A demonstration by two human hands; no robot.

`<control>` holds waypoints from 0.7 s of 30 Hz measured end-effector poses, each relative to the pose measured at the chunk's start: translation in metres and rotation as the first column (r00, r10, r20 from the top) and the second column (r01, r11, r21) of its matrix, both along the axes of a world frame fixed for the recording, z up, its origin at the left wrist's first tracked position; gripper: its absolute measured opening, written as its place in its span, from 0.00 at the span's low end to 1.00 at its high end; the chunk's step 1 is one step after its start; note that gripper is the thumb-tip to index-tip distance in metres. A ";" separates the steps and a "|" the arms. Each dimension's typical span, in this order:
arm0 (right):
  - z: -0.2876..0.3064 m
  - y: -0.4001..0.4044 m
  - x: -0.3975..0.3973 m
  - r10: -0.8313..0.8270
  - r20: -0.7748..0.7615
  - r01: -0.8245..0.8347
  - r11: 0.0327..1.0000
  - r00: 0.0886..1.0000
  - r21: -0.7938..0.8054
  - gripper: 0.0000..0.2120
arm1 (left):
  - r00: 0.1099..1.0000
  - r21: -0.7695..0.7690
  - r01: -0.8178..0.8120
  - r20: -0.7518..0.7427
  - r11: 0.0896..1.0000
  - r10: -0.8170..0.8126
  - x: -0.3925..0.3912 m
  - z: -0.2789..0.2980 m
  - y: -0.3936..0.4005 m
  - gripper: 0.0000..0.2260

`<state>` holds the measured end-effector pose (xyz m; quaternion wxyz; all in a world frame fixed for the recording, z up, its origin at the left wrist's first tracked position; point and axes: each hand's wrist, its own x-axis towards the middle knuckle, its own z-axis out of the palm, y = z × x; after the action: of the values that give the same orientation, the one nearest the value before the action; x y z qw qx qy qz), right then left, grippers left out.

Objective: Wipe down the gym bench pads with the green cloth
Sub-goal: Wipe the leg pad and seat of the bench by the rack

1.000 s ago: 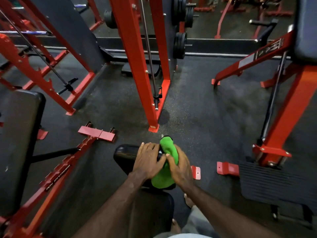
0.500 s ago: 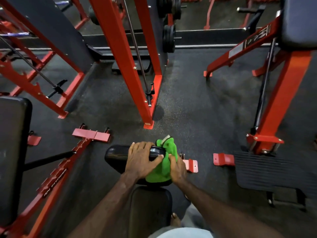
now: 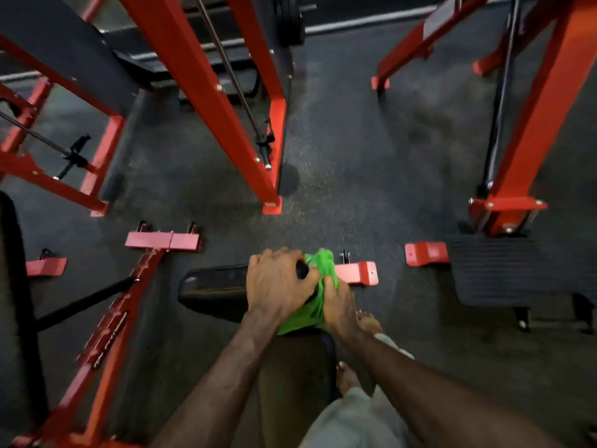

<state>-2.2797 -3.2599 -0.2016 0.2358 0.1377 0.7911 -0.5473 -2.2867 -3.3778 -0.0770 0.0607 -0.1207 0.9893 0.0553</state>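
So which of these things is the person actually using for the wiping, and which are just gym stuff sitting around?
In use: green cloth, black bench pad, left hand, right hand.

Just around: red rack frame, weight plates, ribbed footplate.

Two bare forearms reach in from the bottom edge, with no sleeves, watch, bracelet or gloves on them. The left hand (image 3: 279, 284) and the right hand (image 3: 337, 307) carry no rings that can be made out; the picture is slightly blurred. Below the arms, light grey-beige shorts (image 3: 352, 418) cover the legs at the lower edge. Two bare feet show beside the right forearm, one foot (image 3: 368, 321) farther forward and the other foot (image 3: 347, 378) closer in, with no shoes or socks.
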 end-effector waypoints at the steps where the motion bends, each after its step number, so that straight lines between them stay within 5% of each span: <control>1: 0.003 0.001 -0.002 -0.018 -0.048 0.017 0.999 0.999 -0.029 0.26 | 1.000 -0.026 0.013 -0.020 1.000 -0.014 0.003 -0.003 0.002 0.18; 6: -0.009 -0.005 0.010 -0.152 -0.267 0.092 0.970 0.952 -0.225 0.19 | 0.970 0.007 -0.011 -0.244 1.000 0.012 0.012 -0.013 0.009 0.12; 12: -0.061 0.001 0.004 -0.043 0.069 0.044 0.999 0.997 -0.011 0.22 | 0.959 0.019 0.006 -0.282 1.000 -0.001 0.017 -0.014 0.007 0.11; 16: -0.057 -0.008 0.006 -0.227 -0.172 0.163 0.931 0.958 -0.325 0.18 | 0.942 0.026 0.016 -0.334 1.000 -0.007 0.017 -0.017 0.008 0.10; 18: -0.076 -0.007 0.017 -0.214 -0.165 0.167 0.952 0.963 -0.256 0.21 | 0.937 0.029 0.006 -0.349 1.000 0.004 0.017 -0.020 0.009 0.10; 21: -0.106 0.006 0.017 -0.016 0.074 0.017 1.000 0.997 -0.025 0.30 | 0.932 0.036 0.010 -0.362 0.999 0.004 0.016 -0.018 0.010 0.10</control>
<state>-2.2631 -3.2540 -0.3071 0.2621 0.1613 0.7735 -0.5541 -2.2707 -3.3683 -0.0954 -0.1200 -0.1058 0.9825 0.0951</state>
